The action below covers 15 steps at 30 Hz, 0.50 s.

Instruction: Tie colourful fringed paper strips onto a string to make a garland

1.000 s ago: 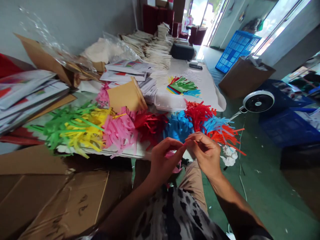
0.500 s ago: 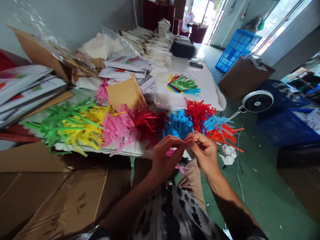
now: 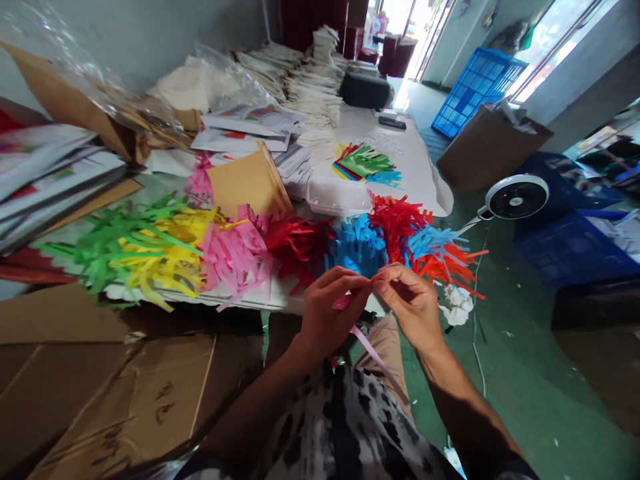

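Together, left hand (image 3: pixel 326 312) pinching pink paper (image 3: pixel 368 345), right hand (image 3: pixel 414 305) pinched (contents hidden), fingers (image 3: pixel 347 283) meeting

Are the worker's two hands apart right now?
No, the left hand and right hand meet at the fingertips, with pink paper showing at the left.

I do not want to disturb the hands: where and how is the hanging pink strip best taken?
Probably pinch the pink strip across its narrow width, near the lower end, coming from the person's right. It slants down and right from below the left hand; its lower part, in front of the trousers, looks free.
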Available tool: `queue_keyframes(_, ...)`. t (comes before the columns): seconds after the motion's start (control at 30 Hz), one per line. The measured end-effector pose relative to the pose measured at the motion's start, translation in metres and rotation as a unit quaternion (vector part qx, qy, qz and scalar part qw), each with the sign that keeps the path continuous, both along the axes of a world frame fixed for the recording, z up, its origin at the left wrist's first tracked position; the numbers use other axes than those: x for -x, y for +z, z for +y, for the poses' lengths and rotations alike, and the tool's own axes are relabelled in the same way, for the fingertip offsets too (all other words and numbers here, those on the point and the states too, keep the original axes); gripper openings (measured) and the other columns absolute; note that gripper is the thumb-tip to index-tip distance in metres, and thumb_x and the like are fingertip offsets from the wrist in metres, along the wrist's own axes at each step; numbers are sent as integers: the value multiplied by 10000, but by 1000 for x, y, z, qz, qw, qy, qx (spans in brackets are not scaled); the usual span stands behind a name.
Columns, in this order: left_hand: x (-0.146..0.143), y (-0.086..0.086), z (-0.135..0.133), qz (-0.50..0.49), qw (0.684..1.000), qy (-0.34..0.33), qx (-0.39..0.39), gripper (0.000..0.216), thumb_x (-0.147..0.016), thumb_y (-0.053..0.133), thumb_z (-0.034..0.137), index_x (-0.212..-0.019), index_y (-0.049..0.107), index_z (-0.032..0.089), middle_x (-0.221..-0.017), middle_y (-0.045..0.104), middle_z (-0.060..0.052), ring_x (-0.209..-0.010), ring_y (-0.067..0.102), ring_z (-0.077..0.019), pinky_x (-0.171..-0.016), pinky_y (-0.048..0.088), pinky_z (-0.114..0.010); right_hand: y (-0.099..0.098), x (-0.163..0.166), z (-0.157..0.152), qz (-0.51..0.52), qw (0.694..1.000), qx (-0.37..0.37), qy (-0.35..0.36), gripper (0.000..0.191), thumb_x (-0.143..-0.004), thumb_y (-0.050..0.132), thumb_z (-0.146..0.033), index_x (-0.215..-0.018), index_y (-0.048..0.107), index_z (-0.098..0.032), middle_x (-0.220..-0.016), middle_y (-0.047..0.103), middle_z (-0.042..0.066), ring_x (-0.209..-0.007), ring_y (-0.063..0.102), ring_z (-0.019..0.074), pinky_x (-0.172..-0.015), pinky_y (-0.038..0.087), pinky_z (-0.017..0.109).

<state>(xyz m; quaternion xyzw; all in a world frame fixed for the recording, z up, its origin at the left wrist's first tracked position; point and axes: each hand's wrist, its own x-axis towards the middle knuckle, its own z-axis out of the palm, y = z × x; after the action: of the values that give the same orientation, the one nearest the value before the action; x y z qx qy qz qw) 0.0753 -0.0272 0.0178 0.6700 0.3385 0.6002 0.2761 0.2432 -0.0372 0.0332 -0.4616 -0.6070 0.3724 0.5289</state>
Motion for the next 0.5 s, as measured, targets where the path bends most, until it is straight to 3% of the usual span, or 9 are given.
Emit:
queue_keyframes(0.13, -2, -1, 0, 26, 998, 26, -45, 63, -936, 743, 132, -933, 763, 192, -867, 739, -24, -786, 693, -114, -752, 549, -220, -3, 0, -3, -12, 1000, -10, -9, 107, -978, 729, -315, -904, 738, -238, -869, 682, 0, -808, 617, 150, -743, 476, 281)
queue_keyframes(0.37, -4, 1, -2, 16, 997, -4, 74, 33, -920, 781, 195, -914, 749, 203, -872, 758, 2, -785, 706, -110, -750, 547, -213, -9, 1, -9, 19, 998, -15, -56, 100, -991, 704, -306, -915, 715, -242, -850, 663, -15, -789, 604, 134, -737, 480, 260)
queue_keyframes(0.5, -2, 2, -1, 2, 996, -30, 86, 66, -938, 753, 187, -873, 755, 198, -843, 746, 6, -767, 687, -102, -715, 527, -203, -9, -1, -8, 41, 997, -3, -66, 93, -956, 746, -328, -918, 742, -244, -843, 693, -12, -771, 625, 136, -716, 497, 254)
